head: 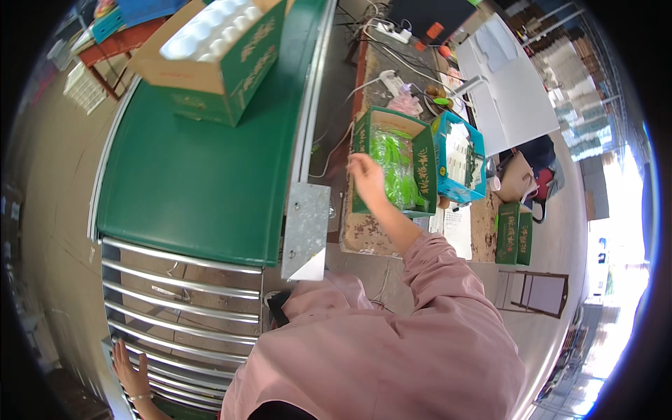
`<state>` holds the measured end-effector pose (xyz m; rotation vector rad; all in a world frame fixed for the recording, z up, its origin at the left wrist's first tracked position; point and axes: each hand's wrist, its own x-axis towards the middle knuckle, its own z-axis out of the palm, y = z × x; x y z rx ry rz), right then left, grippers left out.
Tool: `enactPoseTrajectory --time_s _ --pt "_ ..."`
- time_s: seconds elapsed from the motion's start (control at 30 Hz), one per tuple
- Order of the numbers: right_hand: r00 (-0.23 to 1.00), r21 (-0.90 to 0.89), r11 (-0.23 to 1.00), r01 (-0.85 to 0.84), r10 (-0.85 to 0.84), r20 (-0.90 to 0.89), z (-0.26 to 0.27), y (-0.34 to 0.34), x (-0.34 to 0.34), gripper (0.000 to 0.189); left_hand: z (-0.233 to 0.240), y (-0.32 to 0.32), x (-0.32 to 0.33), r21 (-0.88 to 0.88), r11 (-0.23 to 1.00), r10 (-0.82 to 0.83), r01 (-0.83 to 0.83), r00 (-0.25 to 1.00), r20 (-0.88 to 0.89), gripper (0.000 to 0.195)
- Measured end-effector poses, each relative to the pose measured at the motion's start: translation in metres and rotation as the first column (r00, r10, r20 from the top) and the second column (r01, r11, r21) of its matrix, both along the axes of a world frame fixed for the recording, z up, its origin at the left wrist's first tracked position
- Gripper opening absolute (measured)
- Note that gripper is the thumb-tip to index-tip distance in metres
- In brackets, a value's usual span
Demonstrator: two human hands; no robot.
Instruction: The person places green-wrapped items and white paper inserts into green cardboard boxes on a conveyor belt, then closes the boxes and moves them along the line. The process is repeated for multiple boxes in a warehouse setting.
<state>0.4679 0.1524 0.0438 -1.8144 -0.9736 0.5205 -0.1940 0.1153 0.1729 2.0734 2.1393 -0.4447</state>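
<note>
My right hand (366,170) hovers at the left wall of a green cardboard box (426,167) on the worktable, its fingers bent; nothing can be made out in them. Inside that box lie bright green items in clear plastic wrap (397,163). My left hand (130,370), fingers apart and holding nothing, rests at the outer side of the metal rollers (181,310). On the green conveyor belt (194,189) stands an open green and brown carton (205,100) with white molded trays (210,31) in its top.
A blue basket (458,194) with printed cards adjoins the green box. Power strips (391,81) and cables lie farther back on the worktable (367,231). A metal plate (305,226) sits at the belt's corner. Small green boxes (508,236) stand at the table's right end.
</note>
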Motion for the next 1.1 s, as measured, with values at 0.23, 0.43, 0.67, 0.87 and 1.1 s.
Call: enactPoseTrajectory --time_s 0.23,0.43,0.67,0.87,1.1 --pt "0.928 -0.680 0.653 0.335 -0.104 0.357 -0.112 -0.016 0.194 0.050 -0.007 0.258 0.234 0.378 0.923 -0.317 0.072 0.697 0.644 0.058" --pt "0.929 -0.396 0.855 0.335 -0.231 0.290 -0.086 -0.005 0.188 0.028 -0.009 0.348 0.307 0.048 0.894 0.022 -0.447 0.149 0.989 0.067" --pt "0.701 0.260 0.652 0.712 -0.676 -0.228 0.016 -0.047 0.272 0.022 0.006 0.337 0.339 -0.090 0.794 0.149 -0.602 0.049 0.988 0.066" --pt "0.507 -0.699 0.325 0.637 -0.860 0.062 -0.080 -0.094 0.395 0.078 0.026 0.328 0.385 -0.187 0.673 0.191 -0.715 -0.076 0.979 0.068" --pt "0.657 -0.494 0.527 0.692 -0.742 0.129 -0.064 -0.069 0.393 0.045 0.023 0.328 0.350 -0.127 0.665 0.170 -0.736 -0.017 0.985 0.066"
